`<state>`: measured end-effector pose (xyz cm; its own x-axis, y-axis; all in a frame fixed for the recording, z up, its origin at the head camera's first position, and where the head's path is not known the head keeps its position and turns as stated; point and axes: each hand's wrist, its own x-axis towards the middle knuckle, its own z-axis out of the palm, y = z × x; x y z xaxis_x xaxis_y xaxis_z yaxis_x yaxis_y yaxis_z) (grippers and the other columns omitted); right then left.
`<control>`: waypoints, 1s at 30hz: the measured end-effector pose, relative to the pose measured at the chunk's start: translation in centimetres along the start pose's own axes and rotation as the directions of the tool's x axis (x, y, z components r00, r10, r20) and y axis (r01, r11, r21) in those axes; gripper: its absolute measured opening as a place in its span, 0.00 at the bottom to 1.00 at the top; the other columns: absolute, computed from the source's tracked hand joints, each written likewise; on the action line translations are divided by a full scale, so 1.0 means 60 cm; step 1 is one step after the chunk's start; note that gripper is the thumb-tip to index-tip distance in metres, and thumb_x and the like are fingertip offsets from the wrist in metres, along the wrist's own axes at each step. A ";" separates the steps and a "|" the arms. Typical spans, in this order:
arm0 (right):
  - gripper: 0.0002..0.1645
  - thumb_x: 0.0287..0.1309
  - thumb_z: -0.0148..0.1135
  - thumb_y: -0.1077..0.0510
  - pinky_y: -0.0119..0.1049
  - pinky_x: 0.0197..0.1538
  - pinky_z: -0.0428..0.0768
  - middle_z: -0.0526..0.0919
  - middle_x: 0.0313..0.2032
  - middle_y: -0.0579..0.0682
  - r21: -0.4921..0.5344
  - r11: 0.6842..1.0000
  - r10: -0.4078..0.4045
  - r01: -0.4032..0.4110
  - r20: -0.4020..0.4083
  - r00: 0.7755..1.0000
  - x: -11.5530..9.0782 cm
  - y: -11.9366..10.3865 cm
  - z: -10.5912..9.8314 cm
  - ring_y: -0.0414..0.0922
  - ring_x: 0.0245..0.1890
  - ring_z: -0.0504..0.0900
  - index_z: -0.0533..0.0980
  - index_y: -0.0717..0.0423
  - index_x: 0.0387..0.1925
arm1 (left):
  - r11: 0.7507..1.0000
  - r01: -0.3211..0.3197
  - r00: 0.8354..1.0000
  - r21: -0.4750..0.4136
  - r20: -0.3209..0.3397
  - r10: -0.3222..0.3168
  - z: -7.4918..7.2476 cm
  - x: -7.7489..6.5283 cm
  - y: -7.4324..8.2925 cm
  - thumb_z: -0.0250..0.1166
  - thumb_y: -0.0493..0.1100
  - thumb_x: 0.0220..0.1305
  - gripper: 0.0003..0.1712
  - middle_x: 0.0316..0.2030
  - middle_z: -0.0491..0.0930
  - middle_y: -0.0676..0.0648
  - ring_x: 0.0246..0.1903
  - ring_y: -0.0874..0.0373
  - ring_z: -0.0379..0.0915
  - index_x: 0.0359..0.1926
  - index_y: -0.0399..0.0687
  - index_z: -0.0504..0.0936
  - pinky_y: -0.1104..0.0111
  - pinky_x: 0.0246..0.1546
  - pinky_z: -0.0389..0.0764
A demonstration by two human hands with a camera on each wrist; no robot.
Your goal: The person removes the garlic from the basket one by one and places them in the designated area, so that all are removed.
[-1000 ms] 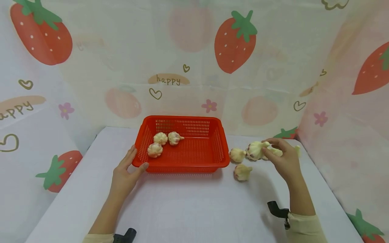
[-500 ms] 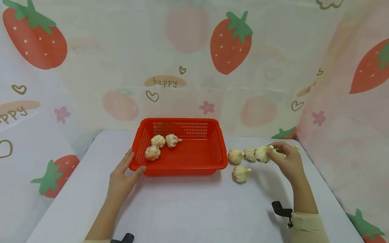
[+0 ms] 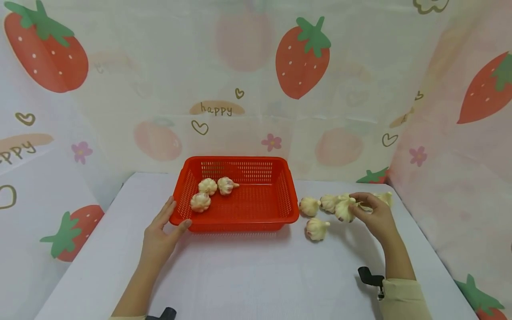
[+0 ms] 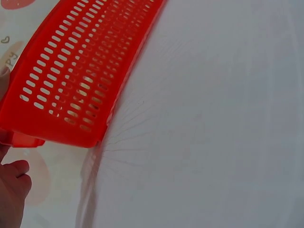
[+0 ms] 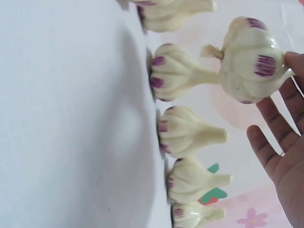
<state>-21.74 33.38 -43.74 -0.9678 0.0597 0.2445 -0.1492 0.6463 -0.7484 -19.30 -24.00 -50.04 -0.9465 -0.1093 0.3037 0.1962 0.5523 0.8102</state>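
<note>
In the head view my left hand holds the near left corner of a red plastic basket, thumb at the front rim and fingers along the left side. The left wrist view shows the basket's slotted wall close up. Three garlic bulbs lie in the basket's left part. My right hand pinches another garlic bulb by its stem, right of the basket. In the right wrist view this purple-streaked bulb hangs above the table, its root tuft showing, fingertips at the stem end.
Several garlic bulbs stand in a row on the white table; one bulb is close to the basket's right side, and another sits nearer the front. Part of the row is hidden behind my right hand. A strawberry-print cloth encloses the table.
The pinched bulb has come a little to the right and nearer the front, and its stem now tips more upward. My left hand keeps its place on the basket; the head view has shifted slightly.
</note>
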 end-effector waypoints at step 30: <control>0.16 0.59 0.75 0.54 0.58 0.58 0.77 0.86 0.47 0.53 -0.023 0.995 -0.093 0.095 0.092 0.991 0.001 0.063 0.019 0.52 0.53 0.80 0.83 0.54 0.47 | 1.000 -0.003 1.000 0.000 -0.021 0.003 0.001 -0.001 0.000 0.73 0.57 0.63 0.47 0.77 0.59 0.60 0.78 0.51 0.55 0.78 0.62 0.62 0.45 0.69 0.70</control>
<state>-22.57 34.97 -47.24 -0.9644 -0.0706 0.2549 -0.2358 0.6660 -0.7077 -19.26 -23.94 -50.10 -0.9404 -0.1248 0.3165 0.1990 0.5529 0.8091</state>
